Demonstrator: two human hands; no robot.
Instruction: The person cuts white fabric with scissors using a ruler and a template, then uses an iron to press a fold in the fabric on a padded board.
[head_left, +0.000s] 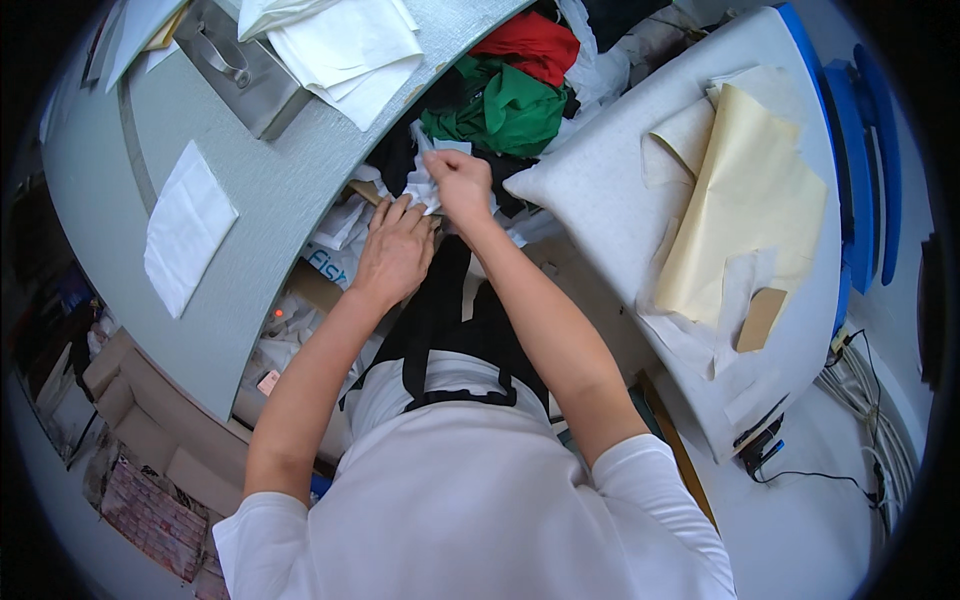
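Observation:
My right hand (461, 184) is closed on a crumpled strip of white cloth or paper (420, 176), which shows beyond and below its fingers. Just left of it my left hand (397, 244) lies palm down with its fingers spread, resting at the rim of what looks like a cardboard box (366, 190); what is under its palm is hidden. Both hands are between the grey table and the white padded board. Past the right hand lie a bunched green cloth (523, 109) and a red cloth (536, 45), with dark fabric around them.
The grey table (300, 184) at left bears a folded white sheet (191, 229), a metal box with a handle (247, 82) and white sheets (345, 56). On the padded board (592, 172) at right lie cream paper pieces (750, 202) and a small brown card (761, 320). Cables (870, 420) hang beyond.

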